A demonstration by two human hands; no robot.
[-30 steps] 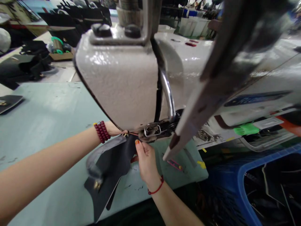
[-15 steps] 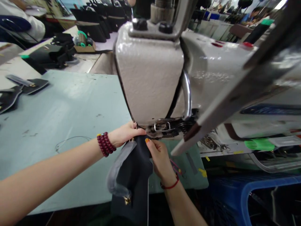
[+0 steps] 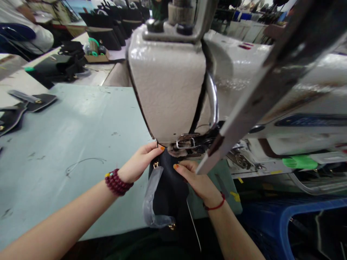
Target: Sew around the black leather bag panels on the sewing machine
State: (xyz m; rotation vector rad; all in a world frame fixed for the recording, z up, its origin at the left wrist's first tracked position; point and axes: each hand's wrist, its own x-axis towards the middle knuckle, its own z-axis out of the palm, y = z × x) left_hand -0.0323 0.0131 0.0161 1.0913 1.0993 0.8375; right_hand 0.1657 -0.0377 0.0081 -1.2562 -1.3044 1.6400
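A black bag panel [image 3: 173, 191], which looks like leather, runs from under the head of a sewing machine [image 3: 166, 86] down toward my lap. On it a handle in cloudy plastic wrap [image 3: 149, 202] is fixed by gold-coloured rings. My left hand [image 3: 141, 160] grips the panel's left edge close to the needle area, thumb on top. The right edge is pinched between thumb and fingers of my right hand [image 3: 196, 178], a little nearer to me. The machine head hides the needle and the panel's far end.
A slanting metal bar [image 3: 244, 97] crosses close above my right hand. Loose thread [image 3: 84, 162] lies on the pale green tabletop [image 3: 108, 119]. More black panels [image 3: 40, 101] rest at the left, and a blue crate [image 3: 282, 224] stands low at the right. A seated person [image 3: 40, 36] works beyond.
The panel's near part has swung to the right, handle included. My right hand has shifted right and slightly nearer; my left hand has moved a little left. Both keep hold of the panel.
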